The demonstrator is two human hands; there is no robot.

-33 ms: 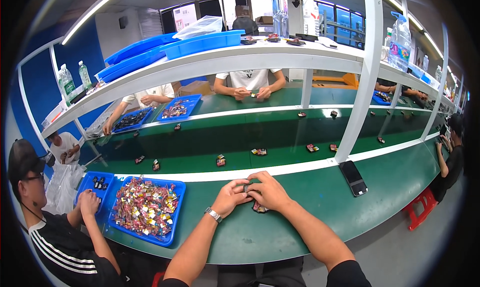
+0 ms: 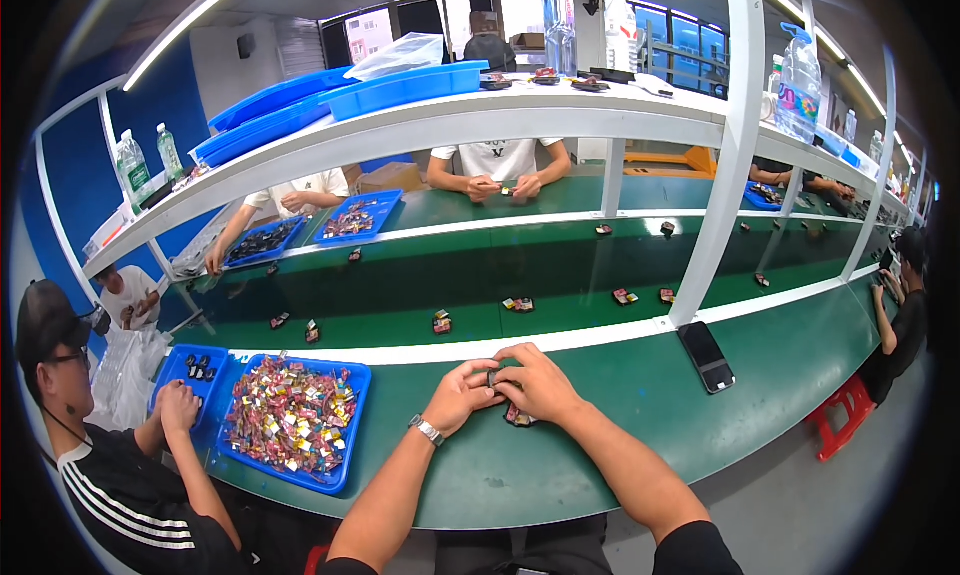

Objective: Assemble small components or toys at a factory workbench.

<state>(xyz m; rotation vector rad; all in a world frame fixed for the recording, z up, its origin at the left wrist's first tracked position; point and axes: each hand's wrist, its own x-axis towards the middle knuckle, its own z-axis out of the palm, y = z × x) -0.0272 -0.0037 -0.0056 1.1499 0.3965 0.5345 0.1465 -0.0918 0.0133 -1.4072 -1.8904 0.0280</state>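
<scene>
My left hand (image 2: 466,397) and my right hand (image 2: 538,383) meet above the green table (image 2: 600,445), fingertips pinched together. Between them sits a small dark part (image 2: 491,378), mostly covered by the fingers, so its kind does not show. Beneath my right hand, a small black piece with red and white bits (image 2: 517,416) lies on the table, partly hidden. Left of my left forearm stands a blue tray (image 2: 357,415) heaped with small red, white and yellow parts (image 2: 290,415).
A black phone (image 2: 706,357) lies to the right by a white upright post (image 2: 715,205). Several small assemblies rest on the green belt (image 2: 560,275) beyond a white rail. At left, a co-worker's hands (image 2: 178,405) are beside a smaller blue tray (image 2: 215,400). A white shelf (image 2: 450,120) crosses above.
</scene>
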